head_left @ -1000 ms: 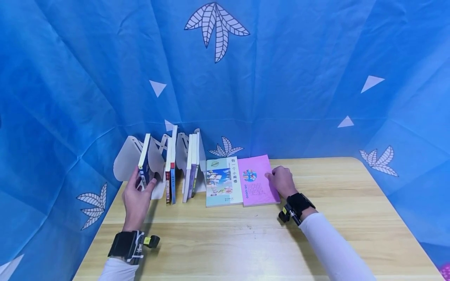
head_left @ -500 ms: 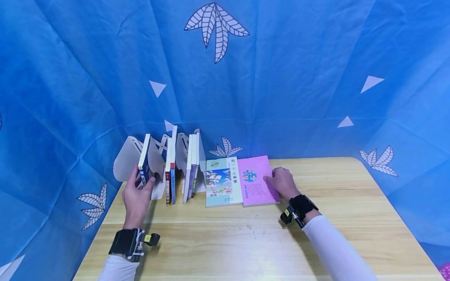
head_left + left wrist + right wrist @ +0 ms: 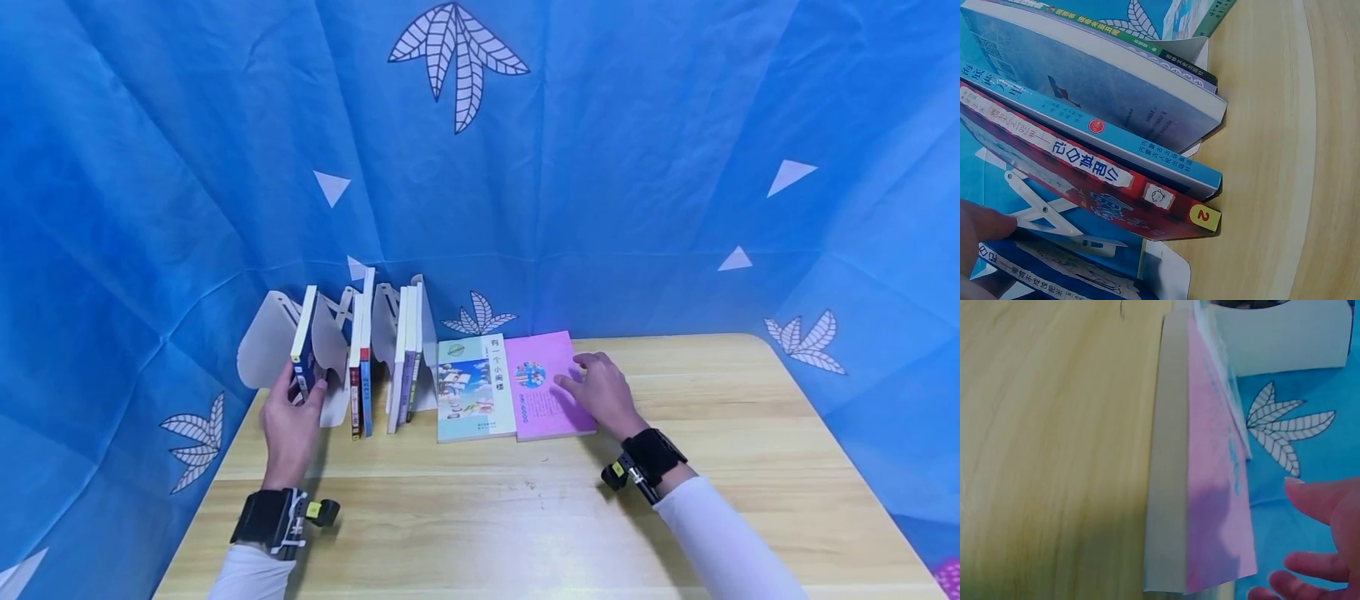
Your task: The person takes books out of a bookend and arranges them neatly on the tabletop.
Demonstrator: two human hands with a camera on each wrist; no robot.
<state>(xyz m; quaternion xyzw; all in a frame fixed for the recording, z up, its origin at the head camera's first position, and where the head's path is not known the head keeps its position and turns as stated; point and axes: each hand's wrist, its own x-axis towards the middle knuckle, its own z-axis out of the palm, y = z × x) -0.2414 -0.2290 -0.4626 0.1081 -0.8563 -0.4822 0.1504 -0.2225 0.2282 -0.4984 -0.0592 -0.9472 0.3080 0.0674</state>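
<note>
With thumb and fingers on either side, my left hand (image 3: 291,433) holds a dark blue book (image 3: 303,325) that stands in the leftmost slot of a white expandable bookend (image 3: 264,342). In the left wrist view only the lower spine of that blue book (image 3: 1054,275) shows, beside the thumb. My right hand (image 3: 609,398) is over the right edge of a pink book (image 3: 551,408) lying flat on the table. Its fingers are spread and hold nothing; in the right wrist view they appear apart from the pink book (image 3: 1213,506).
A pale green book (image 3: 476,425) lies against the pink one's left side. A red book (image 3: 1116,187), a light blue book (image 3: 1147,147) and other books stand upright in the bookend. Behind the wooden table (image 3: 525,517) hangs a blue patterned cloth (image 3: 637,208).
My right hand's fingers have spread from a closer curl, and the hand has shifted slightly over the pink book. My left hand stays at the dark blue book.
</note>
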